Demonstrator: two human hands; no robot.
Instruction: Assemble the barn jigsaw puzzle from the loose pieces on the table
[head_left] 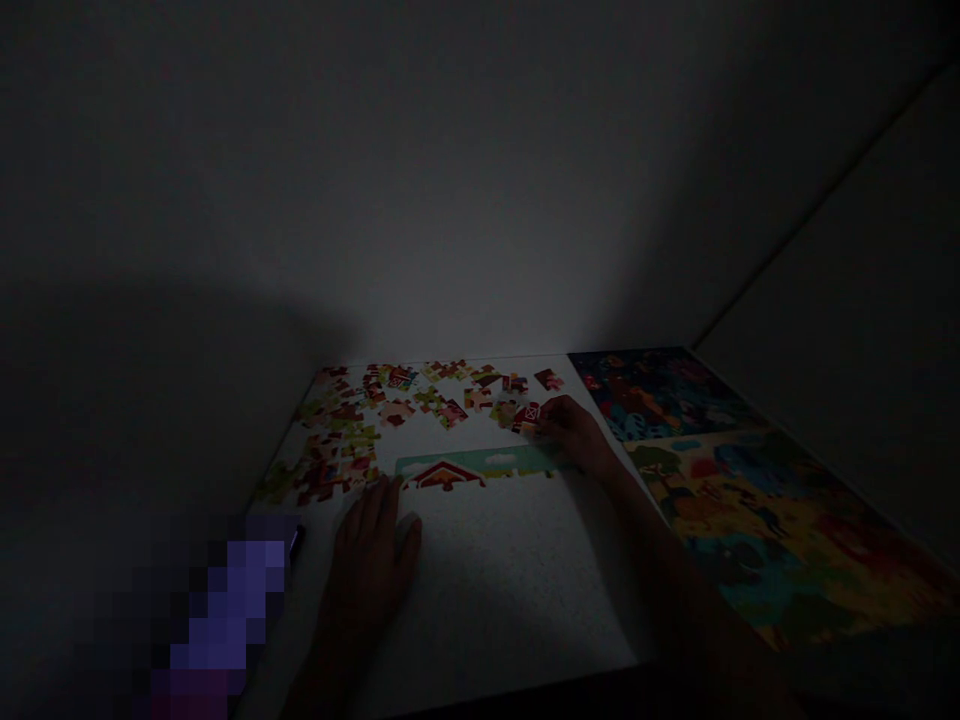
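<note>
A partly joined jigsaw puzzle (495, 463) lies on the white table, a strip of sky and grass with a red barn roof at its left end. My left hand (375, 530) rests flat with fingers stretched out, its fingertips by the strip's left corner. Above the strip, my right hand (574, 430) pinches a dark red puzzle piece (530, 413) marked with a white crossed square. That piece is among other loose pieces at the back, and dim light hides whether it is lifted off the table.
Many loose puzzle pieces (337, 430) spread over the table's left and back. Two finished pictures, a dark one (645, 395) and a yellow animal scene (750, 510), lie on the right. A blurred, lit purple object (225, 610) is at lower left. Behind rises a wall (465, 250).
</note>
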